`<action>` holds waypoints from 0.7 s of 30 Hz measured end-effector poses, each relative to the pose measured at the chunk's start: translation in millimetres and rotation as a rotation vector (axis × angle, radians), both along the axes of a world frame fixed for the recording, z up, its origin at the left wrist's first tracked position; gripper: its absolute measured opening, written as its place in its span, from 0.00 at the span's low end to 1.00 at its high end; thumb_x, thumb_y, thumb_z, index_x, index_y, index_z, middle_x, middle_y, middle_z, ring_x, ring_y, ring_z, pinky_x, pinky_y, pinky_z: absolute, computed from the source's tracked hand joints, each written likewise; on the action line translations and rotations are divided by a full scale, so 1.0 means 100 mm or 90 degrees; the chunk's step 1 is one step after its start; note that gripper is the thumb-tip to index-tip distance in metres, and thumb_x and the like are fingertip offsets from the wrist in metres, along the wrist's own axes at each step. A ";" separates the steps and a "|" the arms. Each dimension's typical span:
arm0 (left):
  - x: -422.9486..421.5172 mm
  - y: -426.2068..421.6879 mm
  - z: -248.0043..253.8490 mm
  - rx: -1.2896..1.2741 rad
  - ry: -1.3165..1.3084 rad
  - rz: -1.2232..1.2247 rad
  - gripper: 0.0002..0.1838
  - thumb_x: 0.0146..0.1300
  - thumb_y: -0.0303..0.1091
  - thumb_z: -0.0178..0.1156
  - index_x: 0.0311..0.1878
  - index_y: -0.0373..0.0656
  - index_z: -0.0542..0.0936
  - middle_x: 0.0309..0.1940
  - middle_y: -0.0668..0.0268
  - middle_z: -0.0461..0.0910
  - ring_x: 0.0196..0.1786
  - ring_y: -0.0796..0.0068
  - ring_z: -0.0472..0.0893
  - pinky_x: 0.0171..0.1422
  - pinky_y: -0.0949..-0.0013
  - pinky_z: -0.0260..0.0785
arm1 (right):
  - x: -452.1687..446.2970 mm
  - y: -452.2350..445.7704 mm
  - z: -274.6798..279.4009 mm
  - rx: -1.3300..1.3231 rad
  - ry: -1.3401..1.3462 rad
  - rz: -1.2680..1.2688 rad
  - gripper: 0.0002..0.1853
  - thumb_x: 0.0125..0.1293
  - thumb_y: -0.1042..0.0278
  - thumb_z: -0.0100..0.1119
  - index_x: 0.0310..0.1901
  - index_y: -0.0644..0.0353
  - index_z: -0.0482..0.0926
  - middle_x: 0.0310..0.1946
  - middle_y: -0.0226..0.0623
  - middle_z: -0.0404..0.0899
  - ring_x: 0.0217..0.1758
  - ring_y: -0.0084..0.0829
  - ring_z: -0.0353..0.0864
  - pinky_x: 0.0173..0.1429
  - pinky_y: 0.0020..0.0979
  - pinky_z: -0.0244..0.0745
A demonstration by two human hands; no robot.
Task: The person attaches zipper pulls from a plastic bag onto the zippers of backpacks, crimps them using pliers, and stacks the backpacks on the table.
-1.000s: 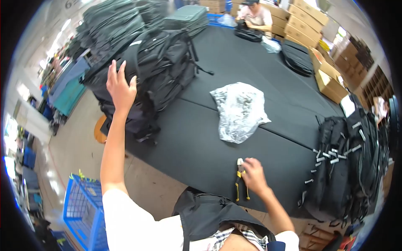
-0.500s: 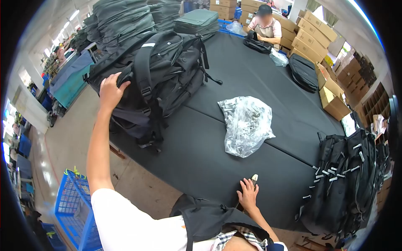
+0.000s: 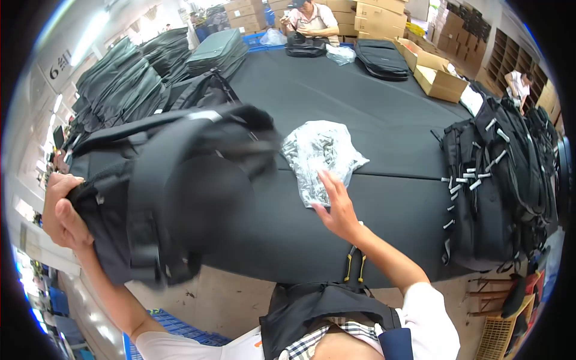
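Observation:
My left hand (image 3: 67, 213) grips the edge of a black backpack (image 3: 114, 222) at the left of the table. The backpack is smeared by motion, its straps swinging toward the middle. My right hand (image 3: 339, 210) is raised over the table with fingers apart, holding nothing. Just beyond its fingertips lies a clear plastic bag (image 3: 324, 150) full of small whitish pieces; I cannot tell whether they touch. Below my right wrist, a hand tool with yellow-edged handles (image 3: 355, 264) lies near the table's front edge.
Black backpacks with white tags (image 3: 474, 198) stand at the right edge. Stacked dark pieces (image 3: 120, 84) rise at the far left. Across the black table (image 3: 396, 144), a person (image 3: 312, 24) handles a black bag. An open carton (image 3: 438, 78) sits at the back right.
The backpack has swung left and nearer with my left hand. My right hand has risen from beside the tool toward the plastic bag. The view has turned to the right.

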State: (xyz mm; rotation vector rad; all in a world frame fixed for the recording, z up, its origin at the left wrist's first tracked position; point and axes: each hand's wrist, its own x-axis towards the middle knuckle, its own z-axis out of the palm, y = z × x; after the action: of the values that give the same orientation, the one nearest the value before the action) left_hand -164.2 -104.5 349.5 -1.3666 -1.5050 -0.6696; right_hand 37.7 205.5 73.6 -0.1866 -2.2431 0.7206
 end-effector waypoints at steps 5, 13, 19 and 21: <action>0.30 0.55 0.08 -0.142 -0.099 -0.155 0.32 0.67 0.57 0.41 0.23 0.34 0.72 0.17 0.63 0.69 0.21 0.72 0.68 0.26 0.72 0.55 | 0.23 0.01 0.21 -0.044 0.131 0.005 0.38 0.34 0.82 0.64 0.56 0.60 0.67 0.46 0.46 0.72 0.49 0.47 0.73 0.53 0.37 0.70; -0.35 1.42 -0.14 -0.310 -0.217 -0.121 0.16 0.66 0.36 0.51 0.26 0.36 0.75 0.20 0.66 0.76 0.24 0.82 0.74 0.29 0.75 0.66 | 1.30 -0.40 0.45 0.033 0.059 -0.056 0.24 0.36 0.75 0.67 0.41 0.61 0.72 0.29 0.41 0.74 0.27 0.40 0.76 0.29 0.34 0.72; -0.67 1.81 -0.67 -0.356 -0.597 -0.135 0.15 0.64 0.35 0.56 0.49 0.36 0.76 0.36 0.68 0.79 0.40 0.82 0.75 0.46 0.75 0.68 | 1.14 -0.66 0.55 0.014 -0.225 -0.099 0.21 0.46 0.70 0.65 0.42 0.61 0.69 0.31 0.41 0.73 0.35 0.42 0.78 0.36 0.35 0.72; -0.54 1.82 -0.86 -0.385 -0.586 -0.138 0.16 0.62 0.36 0.57 0.50 0.37 0.76 0.37 0.62 0.80 0.40 0.78 0.76 0.47 0.73 0.69 | 1.01 -0.63 0.75 0.016 -0.198 -0.066 0.20 0.47 0.70 0.64 0.42 0.60 0.69 0.32 0.40 0.74 0.33 0.41 0.78 0.34 0.36 0.71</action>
State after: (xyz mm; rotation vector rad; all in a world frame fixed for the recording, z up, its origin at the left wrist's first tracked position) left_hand -218.2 77.8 263.9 -1.8053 -2.4459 -1.1344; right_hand 138.9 142.9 148.8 -0.4257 -2.5132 0.6428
